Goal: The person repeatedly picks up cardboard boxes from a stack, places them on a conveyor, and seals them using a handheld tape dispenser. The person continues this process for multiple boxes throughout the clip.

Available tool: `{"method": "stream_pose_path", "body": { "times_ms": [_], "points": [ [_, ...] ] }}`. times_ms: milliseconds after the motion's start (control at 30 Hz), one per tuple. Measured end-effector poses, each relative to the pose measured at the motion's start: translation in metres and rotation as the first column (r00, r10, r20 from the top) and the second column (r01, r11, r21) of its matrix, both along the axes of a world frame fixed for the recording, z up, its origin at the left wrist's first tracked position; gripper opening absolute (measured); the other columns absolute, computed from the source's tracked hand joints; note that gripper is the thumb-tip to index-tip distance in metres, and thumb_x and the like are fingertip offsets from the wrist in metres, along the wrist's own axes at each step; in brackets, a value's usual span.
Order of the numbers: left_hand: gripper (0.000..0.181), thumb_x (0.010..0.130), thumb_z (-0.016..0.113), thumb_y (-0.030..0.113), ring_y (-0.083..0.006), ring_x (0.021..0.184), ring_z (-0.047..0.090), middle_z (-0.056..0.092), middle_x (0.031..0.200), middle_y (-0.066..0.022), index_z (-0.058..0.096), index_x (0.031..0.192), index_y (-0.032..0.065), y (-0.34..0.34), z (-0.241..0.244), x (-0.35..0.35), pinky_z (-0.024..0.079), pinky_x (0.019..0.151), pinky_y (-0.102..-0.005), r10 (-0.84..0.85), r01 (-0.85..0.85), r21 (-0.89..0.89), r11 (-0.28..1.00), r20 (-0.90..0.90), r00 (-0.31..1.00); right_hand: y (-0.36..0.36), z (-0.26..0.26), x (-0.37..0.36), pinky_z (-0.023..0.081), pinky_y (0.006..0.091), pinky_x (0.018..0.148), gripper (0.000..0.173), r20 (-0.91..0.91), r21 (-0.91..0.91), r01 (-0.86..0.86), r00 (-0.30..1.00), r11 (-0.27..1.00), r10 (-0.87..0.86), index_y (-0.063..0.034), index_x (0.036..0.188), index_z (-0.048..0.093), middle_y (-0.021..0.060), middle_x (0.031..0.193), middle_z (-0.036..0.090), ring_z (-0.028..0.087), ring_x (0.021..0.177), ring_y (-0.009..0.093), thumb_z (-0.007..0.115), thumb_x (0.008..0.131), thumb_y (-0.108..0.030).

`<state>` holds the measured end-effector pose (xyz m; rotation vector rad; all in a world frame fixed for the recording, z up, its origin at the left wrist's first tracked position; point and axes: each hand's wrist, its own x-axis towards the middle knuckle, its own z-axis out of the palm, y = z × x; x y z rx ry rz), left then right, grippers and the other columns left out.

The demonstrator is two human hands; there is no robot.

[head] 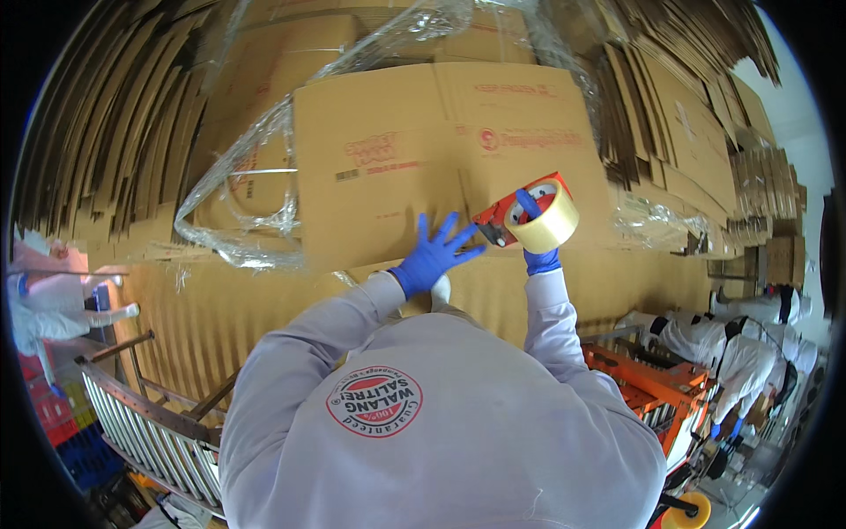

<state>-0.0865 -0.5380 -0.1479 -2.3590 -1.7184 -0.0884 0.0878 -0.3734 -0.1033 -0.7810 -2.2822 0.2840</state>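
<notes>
My left hand (436,258), in a blue glove, lies with fingers spread on the near edge of a flattened cardboard box (370,198) with red print. My right hand (543,260), also gloved in blue, grips a red tape dispenser (494,213) that carries a wide roll of pale tape (550,223). One blue finger shows through the roll's core; the roll hides most of that hand. The dispenser is over the right half of the box, its metal end pointing left, close to my left fingertips.
Stacked flat cardboard (132,125) stands at left, with more (687,132) at right. Clear plastic wrap (231,165) lies around the box. A roller conveyor (158,430) is at lower left, an orange machine (654,370) at lower right. Co-workers in white (747,357) are at far right, another (39,317) at far left.
</notes>
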Motion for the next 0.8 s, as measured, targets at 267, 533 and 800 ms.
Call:
{"method": "stream_pose_path", "body": {
  "times_ms": [267,533,800],
  "points": [
    [0.082,0.073,0.067,0.042,-0.0351,0.136,0.013,0.011,0.150,-0.0098,0.025,0.142,0.0269,0.024,-0.004,-0.003,0.018,0.093,-0.0730,0.282,-0.242,-0.267,0.933,0.123,0.951,0.016,-0.001,0.093,0.043,0.0406,0.091,0.053,0.032,-0.083,0.015,0.999,0.996,-0.012,-0.0194,0.112,0.063,0.0086,0.113,0.057,0.053,0.105,0.028,0.075,0.061,-0.015],
    [0.081,0.071,0.067,0.046,-0.0352,0.137,0.011,0.017,0.149,-0.0082,0.030,0.140,0.0233,0.011,-0.009,0.063,0.010,0.095,-0.0732,0.332,-0.261,-0.301,0.917,0.214,0.919,0.044,-0.001,0.133,0.043,0.0401,0.089,0.050,0.094,0.054,0.105,0.989,0.993,-0.110,-0.0199,0.112,0.063,0.0111,0.112,0.057,0.054,0.101,0.029,0.071,0.063,-0.014],
    [0.068,0.074,0.050,0.005,-0.0401,0.133,0.022,0.024,0.145,-0.0152,0.030,0.139,0.0087,0.008,-0.038,0.101,0.019,0.099,-0.0664,0.415,-0.410,-0.065,0.910,0.128,0.901,0.054,0.066,0.148,0.047,0.0394,0.074,0.045,-0.011,0.238,0.112,0.994,0.965,-0.112,-0.0199,0.104,0.067,0.0095,0.091,0.058,0.057,0.085,0.029,0.069,0.059,-0.014]
  ]
}}
